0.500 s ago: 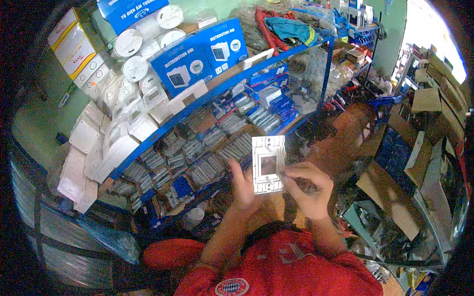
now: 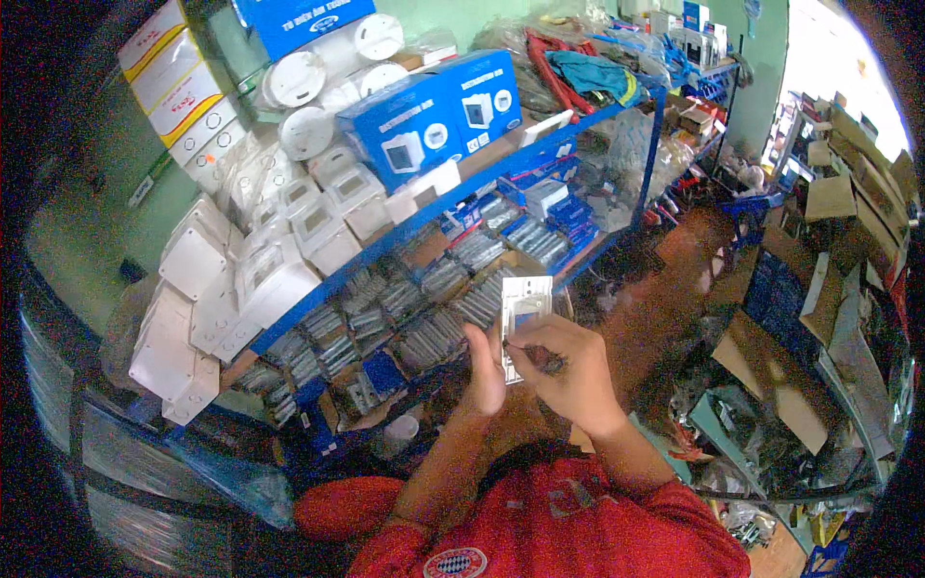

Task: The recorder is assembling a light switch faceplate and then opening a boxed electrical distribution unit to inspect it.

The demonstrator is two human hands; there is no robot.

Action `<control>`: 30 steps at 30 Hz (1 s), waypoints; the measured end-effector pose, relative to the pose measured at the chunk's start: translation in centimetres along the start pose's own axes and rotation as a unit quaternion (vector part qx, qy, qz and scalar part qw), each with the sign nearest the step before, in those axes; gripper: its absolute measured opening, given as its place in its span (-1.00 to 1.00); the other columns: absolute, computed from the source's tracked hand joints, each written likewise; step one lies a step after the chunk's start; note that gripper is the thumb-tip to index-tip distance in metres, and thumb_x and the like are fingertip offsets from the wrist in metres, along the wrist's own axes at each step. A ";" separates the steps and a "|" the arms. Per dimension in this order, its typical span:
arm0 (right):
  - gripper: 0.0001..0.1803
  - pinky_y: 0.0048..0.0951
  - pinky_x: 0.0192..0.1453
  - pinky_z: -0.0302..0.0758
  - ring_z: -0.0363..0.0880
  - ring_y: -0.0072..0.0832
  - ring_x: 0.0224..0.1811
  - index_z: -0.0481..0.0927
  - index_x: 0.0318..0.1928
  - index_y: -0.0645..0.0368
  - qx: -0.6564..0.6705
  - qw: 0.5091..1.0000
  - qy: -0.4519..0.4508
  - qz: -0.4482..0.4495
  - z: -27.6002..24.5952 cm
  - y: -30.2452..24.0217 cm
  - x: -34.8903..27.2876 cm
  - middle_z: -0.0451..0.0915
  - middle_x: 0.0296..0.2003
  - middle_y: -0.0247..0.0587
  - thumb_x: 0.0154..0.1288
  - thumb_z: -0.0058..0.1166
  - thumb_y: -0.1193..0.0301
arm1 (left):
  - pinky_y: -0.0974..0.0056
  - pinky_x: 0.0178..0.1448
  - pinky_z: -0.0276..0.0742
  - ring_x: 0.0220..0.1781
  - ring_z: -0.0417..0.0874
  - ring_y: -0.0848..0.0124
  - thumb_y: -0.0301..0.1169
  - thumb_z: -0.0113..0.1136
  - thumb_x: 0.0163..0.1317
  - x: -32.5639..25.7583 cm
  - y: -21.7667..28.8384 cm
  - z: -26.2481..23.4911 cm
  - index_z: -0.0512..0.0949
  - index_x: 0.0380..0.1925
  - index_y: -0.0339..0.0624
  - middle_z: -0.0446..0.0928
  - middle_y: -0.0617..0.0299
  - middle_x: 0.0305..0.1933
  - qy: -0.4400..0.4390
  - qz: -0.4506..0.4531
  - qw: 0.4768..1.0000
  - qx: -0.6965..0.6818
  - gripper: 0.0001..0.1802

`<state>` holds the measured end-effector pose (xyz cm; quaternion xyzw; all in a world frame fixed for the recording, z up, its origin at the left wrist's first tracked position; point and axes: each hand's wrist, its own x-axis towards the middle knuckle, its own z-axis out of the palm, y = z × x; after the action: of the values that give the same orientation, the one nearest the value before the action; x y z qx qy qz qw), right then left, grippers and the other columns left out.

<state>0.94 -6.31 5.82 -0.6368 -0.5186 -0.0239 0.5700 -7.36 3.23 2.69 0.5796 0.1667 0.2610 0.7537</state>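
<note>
Head view: white switch plate (image 2: 526,306) held upright at chest height before blue shelf (image 2: 501,169), left hand (image 2: 485,371) fingers flat vs. its left edge, right hand (image 2: 568,371) fingers closed on lower part w/ small dark piece.

A blue metal shelf (image 2: 501,178) runs across the view. On its upper level stand blue boxes (image 2: 438,120), white round fittings (image 2: 306,127) and white plastic boxes (image 2: 279,260). Below lie rows of small packets (image 2: 434,328). Cardboard boxes (image 2: 829,202) crowd the right side over a brown floor (image 2: 674,289). Yellow-striped cartons (image 2: 173,72) sit at upper left.
</note>
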 end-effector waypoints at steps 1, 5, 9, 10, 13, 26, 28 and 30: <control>-0.86 -0.44 -0.24 0.52 0.63 -0.33 -0.34 0.60 -0.39 0.25 0.001 1.000 -0.001 -0.002 0.5 -0.5 0.1 0.62 -0.35 -0.12 -0.06 0.20 0.62 | 0.29 0.29 0.18 0.17 0.38 0.36 0.46 -0.69 0.11 -0.2 -0.2 -0.7 0.32 0.17 -0.25 0.43 0.20 0.12 -0.006 -0.005 1.000 -0.009 0.07; -0.86 -0.35 -0.28 0.51 0.59 -0.20 -0.38 0.56 -0.46 0.24 0.028 0.999 -0.019 0.013 2.8 -2.1 -0.1 0.57 -0.42 -0.12 -0.11 0.23 0.53 | 0.23 0.20 0.26 0.07 0.41 0.36 0.47 -0.69 0.08 -1.1 0.0 -3.0 0.27 0.17 -0.25 0.43 0.17 0.06 -0.032 0.035 0.998 -0.037 0.08; -0.83 -0.34 -0.28 0.50 0.58 -0.18 -0.37 0.55 -0.46 0.26 0.046 0.998 0.028 0.022 5.0 -3.3 0.0 0.54 -0.45 -0.11 -0.14 0.24 0.53 | 0.21 0.26 0.22 0.12 0.38 0.34 0.47 -0.67 0.09 -2.4 1.1 -4.5 0.21 0.22 -0.25 0.39 0.16 0.10 -0.028 0.046 0.998 -0.022 0.07; -0.83 -0.34 -0.28 0.50 0.58 -0.18 -0.37 0.55 -0.46 0.26 0.046 0.998 0.027 0.021 5.7 -3.7 0.0 0.54 -0.45 -0.11 -0.14 0.24 0.53 | 0.24 0.28 0.18 0.16 0.36 0.36 0.46 -0.67 0.10 -2.7 0.8 -4.9 0.22 0.22 -0.24 0.39 0.20 0.12 -0.005 0.054 0.998 -0.014 0.06; -0.84 -0.33 -0.30 0.50 0.57 -0.19 -0.38 0.54 -0.45 0.27 0.020 1.000 0.021 -0.011 7.1 -4.8 -0.5 0.54 -0.46 -0.09 -0.13 0.23 0.55 | 0.27 0.30 0.13 0.20 0.32 0.37 0.44 -0.67 0.13 -3.3 -0.3 -6.7 0.23 0.22 -0.24 0.38 0.22 0.16 0.027 0.078 0.997 0.009 0.04; -0.84 -0.53 -0.16 0.44 0.53 -0.53 -0.30 0.53 -0.29 0.23 0.081 0.968 0.233 0.046 10.5 -6.2 -3.1 0.58 -0.39 -0.23 0.08 0.20 0.60 | 0.13 0.07 0.47 0.02 0.53 0.15 0.51 -0.61 0.06 -6.3 2.9 -10.4 0.15 0.26 -0.23 0.44 -0.03 0.09 -0.003 -0.017 0.950 -0.311 0.10; -0.83 -0.54 -0.15 0.43 0.52 -0.56 -0.30 0.53 -0.29 0.23 0.100 0.965 0.232 0.075 10.2 -6.2 -3.8 0.57 -0.38 -0.27 0.07 0.20 0.61 | 0.02 -0.01 0.51 -0.05 0.56 0.05 0.53 -0.62 0.03 -6.2 2.7 -11.3 0.12 0.29 -0.20 0.46 -0.11 0.05 -0.025 -0.022 0.949 -0.313 0.12; -0.83 -0.55 -0.15 0.43 0.52 -0.57 -0.29 0.54 -0.30 0.23 0.115 0.965 0.221 0.083 10.1 -6.7 -4.2 0.57 -0.37 -0.28 0.06 0.20 0.62 | -0.04 -0.09 0.53 -0.11 0.57 0.00 0.54 -0.63 0.01 -6.3 3.4 -11.8 0.12 0.29 -0.19 0.48 -0.17 0.00 -0.092 -0.025 0.933 -0.348 0.13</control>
<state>-11.26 -2.63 4.42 -0.5866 -0.3248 -0.0569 0.7397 -19.65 9.42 2.42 0.2982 0.0094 0.2292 0.9266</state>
